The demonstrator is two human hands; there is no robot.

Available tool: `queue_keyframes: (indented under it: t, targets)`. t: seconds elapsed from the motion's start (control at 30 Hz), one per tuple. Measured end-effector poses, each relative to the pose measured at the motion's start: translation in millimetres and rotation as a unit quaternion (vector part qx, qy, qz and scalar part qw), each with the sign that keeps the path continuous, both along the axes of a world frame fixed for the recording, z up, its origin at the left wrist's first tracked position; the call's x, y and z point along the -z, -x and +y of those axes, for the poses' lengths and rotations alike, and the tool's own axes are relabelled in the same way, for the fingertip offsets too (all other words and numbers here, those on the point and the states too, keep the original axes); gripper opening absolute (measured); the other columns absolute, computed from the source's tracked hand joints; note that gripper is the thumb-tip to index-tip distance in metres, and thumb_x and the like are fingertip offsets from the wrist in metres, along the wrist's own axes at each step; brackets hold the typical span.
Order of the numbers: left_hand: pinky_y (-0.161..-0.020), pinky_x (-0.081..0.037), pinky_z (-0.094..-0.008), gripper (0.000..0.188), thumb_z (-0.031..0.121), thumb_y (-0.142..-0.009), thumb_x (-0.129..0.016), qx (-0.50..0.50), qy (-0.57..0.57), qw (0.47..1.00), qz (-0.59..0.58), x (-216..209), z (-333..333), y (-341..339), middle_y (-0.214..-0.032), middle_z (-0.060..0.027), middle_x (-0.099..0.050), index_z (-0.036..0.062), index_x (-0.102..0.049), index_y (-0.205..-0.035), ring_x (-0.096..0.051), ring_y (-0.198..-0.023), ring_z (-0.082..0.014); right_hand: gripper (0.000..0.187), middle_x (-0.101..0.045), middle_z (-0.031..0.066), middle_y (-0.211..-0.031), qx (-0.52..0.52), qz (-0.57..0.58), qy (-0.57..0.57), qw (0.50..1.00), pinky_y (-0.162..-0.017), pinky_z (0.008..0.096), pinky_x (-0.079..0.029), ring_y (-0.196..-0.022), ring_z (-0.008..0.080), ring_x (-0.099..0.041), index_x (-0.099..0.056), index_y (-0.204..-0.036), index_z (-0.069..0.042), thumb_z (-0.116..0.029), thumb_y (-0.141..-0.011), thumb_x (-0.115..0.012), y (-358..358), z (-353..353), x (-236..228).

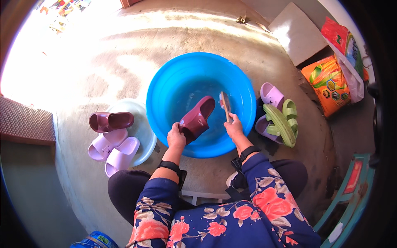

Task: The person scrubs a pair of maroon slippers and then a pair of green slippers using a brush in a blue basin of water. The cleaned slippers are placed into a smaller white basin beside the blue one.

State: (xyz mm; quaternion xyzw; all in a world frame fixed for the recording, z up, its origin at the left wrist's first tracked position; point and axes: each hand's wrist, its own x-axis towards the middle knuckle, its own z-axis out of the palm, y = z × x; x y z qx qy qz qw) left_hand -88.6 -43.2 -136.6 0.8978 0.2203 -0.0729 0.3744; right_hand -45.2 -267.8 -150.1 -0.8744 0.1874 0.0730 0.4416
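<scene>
A wide blue basin [159, 66] with water in its bottom stands on the floor in front of me. Over its near half, my left hand [176, 136] grips a maroon slide sandal [195, 122] by one end, tilted with its other end up and to the right. My right hand [234, 125] is closed round the handle of a scrubbing brush [225, 103], bristles facing left toward the sandal. Brush and sandal are apart. To the left, a second maroon sandal [111, 121] and two lilac sandals [122, 156] rest on and beside a pale round lid or tray [145, 144].
Right of the basin lie green sandals [279, 124] and lilac sandals [272, 96] in a heap. Farther right are an orange bag [326, 84], a red-and-white bag [343, 49] and a square board [295, 35]. A teal frame [345, 198] stands at lower right, a blue container [95, 239] at lower left.
</scene>
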Motion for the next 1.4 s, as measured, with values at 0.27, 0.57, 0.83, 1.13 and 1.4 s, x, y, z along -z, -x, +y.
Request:
queue_keyframes:
  t: [0.27,0.57,0.83,1.13,1.4]
  targets:
    - [-0.076,-0.044,-0.0368,0.041,-0.001,-0.067,-0.054,-0.005,0.044,0.998,-0.034,7.7,1.9,4.3,-0.091,-0.013,-0.058,0.0168,-0.048,-0.104,-0.055,-0.087,-0.0312,0.048,-0.053,0.0206,-0.104,-0.1,-0.103,0.0,0.99,-0.081,0.0355,-0.042,-0.095,0.0338,-0.052,-0.045,-0.113,-0.009,-0.013,-0.066,-0.052,16.2,19.0,-34.0]
    - [-0.072,-0.045,-0.0299,0.043,-0.005,-0.066,-0.054,-0.034,0.106,0.991,-0.076,22.6,3.9,8.2,-0.086,-0.0075,-0.059,0.0166,-0.052,-0.104,-0.058,-0.08,-0.0212,0.05,-0.053,0.0179,-0.106,-0.017,-0.101,-0.095,0.99,-0.082,0.0308,-0.041,-0.097,0.0285,-0.052,-0.044,-0.114,-0.004,-0.009,-0.065,-0.054,21.6,-1.4,-28.9]
    - [-0.072,-0.044,-0.0241,0.044,-0.01,-0.071,-0.05,-0.073,0.301,0.945,-0.106,26.8,11.7,8.6,-0.091,-0.0052,-0.059,0.0093,-0.049,-0.111,-0.055,-0.083,-0.0137,0.048,-0.045,0.0023,-0.064,0.076,0.07,-0.358,0.928,-0.034,0.0238,-0.029,-0.04,0.0085,-0.035,-0.041,-0.117,-0.014,-0.006,-0.07,-0.05,20.9,-4.4,-66.1]
    - [-0.061,-0.049,-0.029,0.045,-0.007,-0.075,-0.048,-0.162,0.459,0.871,-0.058,-0.4,5.6,7.7,-0.092,-0.0064,-0.057,0.0076,-0.042,-0.117,-0.056,-0.079,-0.0172,0.046,-0.045,0.002,-0.064,-0.033,0.175,-0.387,0.905,-0.036,0.0234,-0.03,-0.042,0.0085,-0.036,-0.042,-0.116,-0.013,-0.006,-0.072,-0.053,32.9,12.2,-53.1]
    - [-0.057,-0.048,-0.0277,0.038,0.009,-0.069,-0.059,-0.169,0.278,0.945,-0.014,9.1,1.1,2.7,-0.085,-0.0068,-0.06,0.0093,-0.052,-0.106,-0.059,-0.073,-0.0159,0.043,-0.056,0.0181,-0.1,-0.166,0.057,0.084,0.981,-0.08,0.0377,-0.042,-0.094,0.0331,-0.053,-0.049,-0.108,-0.01,-0.017,-0.066,-0.055,29.2,8.2,-22.2]
